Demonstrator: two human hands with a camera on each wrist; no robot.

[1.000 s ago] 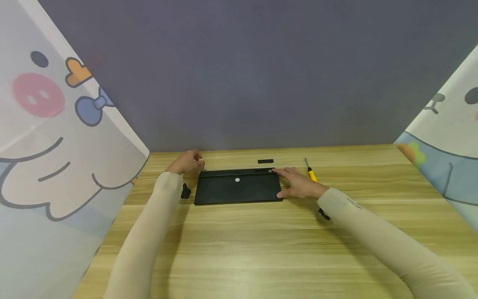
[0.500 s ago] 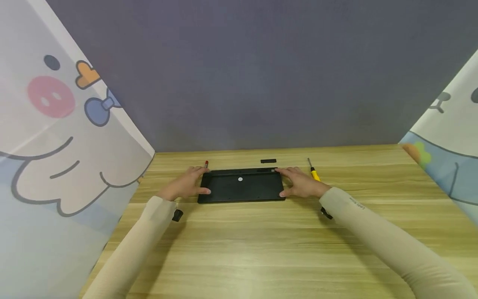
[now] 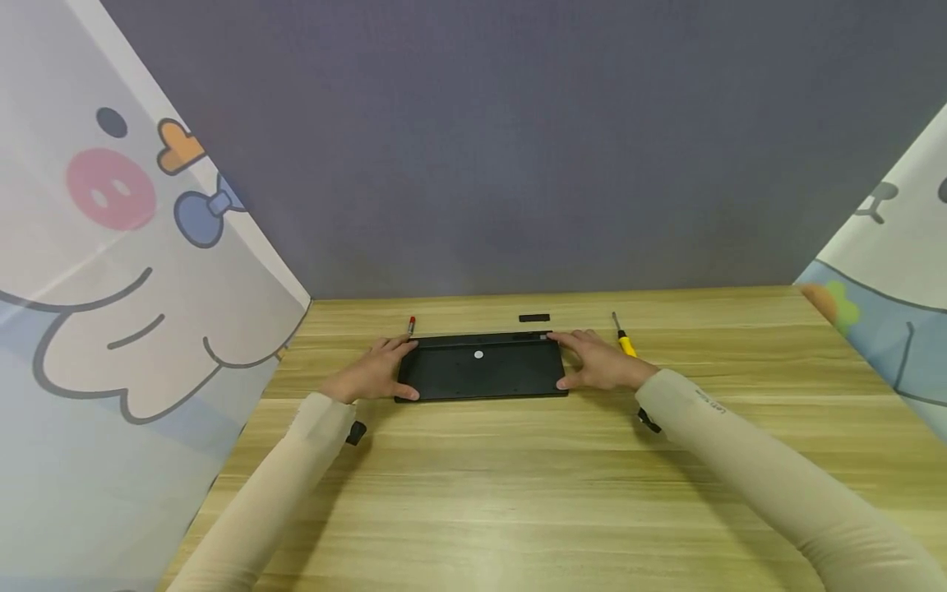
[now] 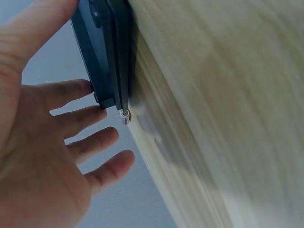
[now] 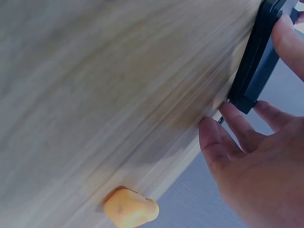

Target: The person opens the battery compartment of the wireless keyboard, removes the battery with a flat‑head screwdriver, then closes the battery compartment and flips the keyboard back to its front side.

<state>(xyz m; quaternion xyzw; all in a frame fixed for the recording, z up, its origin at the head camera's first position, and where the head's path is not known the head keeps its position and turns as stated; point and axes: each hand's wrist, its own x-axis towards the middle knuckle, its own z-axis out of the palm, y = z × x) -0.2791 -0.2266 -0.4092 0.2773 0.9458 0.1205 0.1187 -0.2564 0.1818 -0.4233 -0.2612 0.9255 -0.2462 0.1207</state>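
Observation:
A black keyboard (image 3: 481, 374) lies underside up on the table, a white round sticker near its middle. My left hand (image 3: 373, 370) holds its left end, thumb at the near corner and index finger at the far one. In the left wrist view the other fingers of that hand spread beside the keyboard's corner (image 4: 102, 57). At the opposite end my right hand (image 3: 601, 364) holds the keyboard the same way, between thumb and index finger. Just behind the left far corner lies a small red-ended cylinder (image 3: 411, 325), which looks like a battery.
Behind the keyboard lies a small black rectangular cover (image 3: 534, 317). A yellow-handled screwdriver (image 3: 626, 343) lies just beyond my right hand, shaft pointing away. A grey partition (image 3: 518, 164) closes off the back of the wooden table (image 3: 473, 493); printed cloths hang at both sides.
My left hand has let go of the small cylinder behind the keyboard and come back to the keyboard's left end, its thumb moving to the near corner. My right hand has stayed in place.

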